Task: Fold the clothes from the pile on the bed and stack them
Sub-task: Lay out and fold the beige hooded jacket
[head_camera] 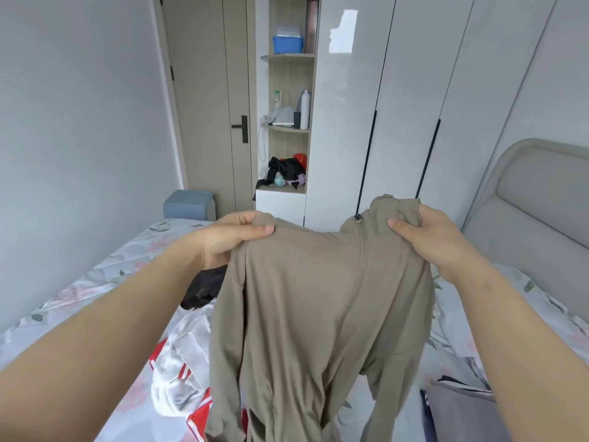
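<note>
While the left hand (229,240) and the right hand (430,240) pinch its shoulders with curled fingers (255,230), the beige zip jacket (312,314) hangs above the bed (95,282), over the clothes pile (181,362).

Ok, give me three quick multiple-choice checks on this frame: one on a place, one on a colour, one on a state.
1. Where is the blue box?
A on the floor
B on the top shelf
C on the bed

2. What colour is the zip jacket?
A taupe
B red
C black

3. How is the zip jacket held?
A lying flat on the bed
B held up by both hands
C hanging from one hand

Answers:
1 B, it sits on the highest open shelf.
2 A, its cloth is grey-brown all over.
3 B, the left hand and right hand each grip its top edge and it hangs below them.
</note>
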Tool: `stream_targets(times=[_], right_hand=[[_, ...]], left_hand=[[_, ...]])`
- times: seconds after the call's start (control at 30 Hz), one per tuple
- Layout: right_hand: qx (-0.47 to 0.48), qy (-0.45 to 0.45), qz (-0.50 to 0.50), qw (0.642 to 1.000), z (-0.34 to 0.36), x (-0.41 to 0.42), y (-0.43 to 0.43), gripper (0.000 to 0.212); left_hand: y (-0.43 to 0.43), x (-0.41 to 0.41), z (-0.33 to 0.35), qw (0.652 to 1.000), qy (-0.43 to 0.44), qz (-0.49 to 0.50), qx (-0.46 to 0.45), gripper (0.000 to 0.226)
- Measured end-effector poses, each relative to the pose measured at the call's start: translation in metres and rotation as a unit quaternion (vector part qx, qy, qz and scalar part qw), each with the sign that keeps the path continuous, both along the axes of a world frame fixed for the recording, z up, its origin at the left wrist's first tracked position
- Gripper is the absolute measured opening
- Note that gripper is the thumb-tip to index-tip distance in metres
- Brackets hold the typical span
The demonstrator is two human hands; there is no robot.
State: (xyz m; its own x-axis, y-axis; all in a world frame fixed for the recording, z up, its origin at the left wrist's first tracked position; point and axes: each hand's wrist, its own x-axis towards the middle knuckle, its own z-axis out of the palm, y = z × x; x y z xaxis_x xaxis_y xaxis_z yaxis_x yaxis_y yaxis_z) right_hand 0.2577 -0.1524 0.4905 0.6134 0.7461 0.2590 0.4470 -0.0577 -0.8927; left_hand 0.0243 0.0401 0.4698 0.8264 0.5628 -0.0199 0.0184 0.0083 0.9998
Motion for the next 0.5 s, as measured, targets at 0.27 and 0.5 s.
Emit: stream_targets(times=[0.27,0.5], right_hand=[[-0.043,0.113,0.166,0.979,0.032,-0.006,-0.013,0.029],[-0.163,-0.025,0.083,0.983,0.016,-0.002,-0.008,0.011]], left_hand=[[0.017,-0.005,0.043,0.970,-0.012,0.181,0.163,0.021],[-0.014,0.005,0.017,0.946,0.112,0.149,0.267,0.017]])
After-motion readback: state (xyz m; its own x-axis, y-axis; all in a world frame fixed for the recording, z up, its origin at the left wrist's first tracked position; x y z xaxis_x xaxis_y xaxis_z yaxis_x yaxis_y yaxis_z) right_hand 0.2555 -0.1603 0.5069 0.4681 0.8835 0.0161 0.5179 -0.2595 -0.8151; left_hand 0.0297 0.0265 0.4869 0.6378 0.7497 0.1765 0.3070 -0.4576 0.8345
